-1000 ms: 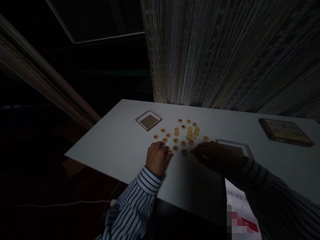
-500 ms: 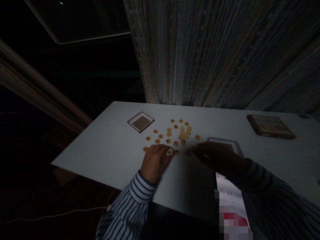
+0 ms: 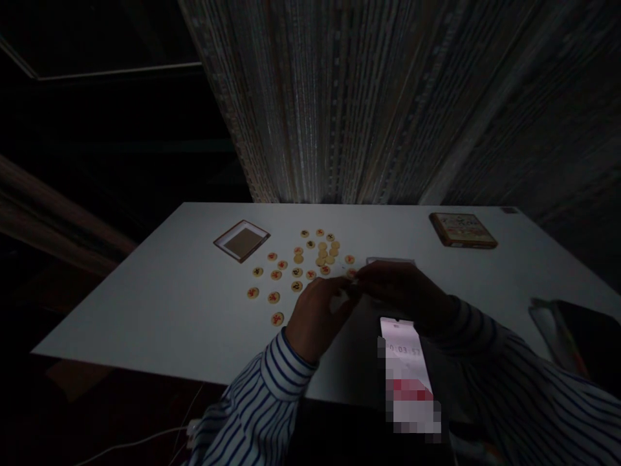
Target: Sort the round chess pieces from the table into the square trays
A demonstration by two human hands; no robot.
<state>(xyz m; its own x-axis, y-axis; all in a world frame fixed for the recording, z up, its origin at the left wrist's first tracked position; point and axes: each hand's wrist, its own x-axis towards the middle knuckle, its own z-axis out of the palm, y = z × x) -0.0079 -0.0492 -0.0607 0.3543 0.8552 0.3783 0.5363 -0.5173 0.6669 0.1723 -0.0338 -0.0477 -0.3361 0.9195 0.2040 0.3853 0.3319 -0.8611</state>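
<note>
My left hand (image 3: 317,314) and my right hand (image 3: 405,291) meet above the near part of the white table. Their fingertips are pinched together around a small round Chinese chess piece (image 3: 354,281), mostly covered by the fingers. Just behind the fingertips a red-marked piece (image 3: 351,273) is partly visible. Several more wooden pieces lie spread beyond and to the left, some with red characters (image 3: 273,298), some with black (image 3: 297,286). A cluster of plain-faced pieces (image 3: 323,254) lies behind my hands.
An open shallow box tray (image 3: 220,244) lies at the left on the white table (image 3: 145,291). A printed box (image 3: 463,231) stands at the back right. A lit phone (image 3: 405,349) showing a timer lies below my right hand, with a pale-edged tray (image 3: 388,261) partly hidden behind it.
My hands have come together; before, they were apart with a black-marked piece at my left fingertips. The view has swung right, shifting the table and pieces leftward.
</note>
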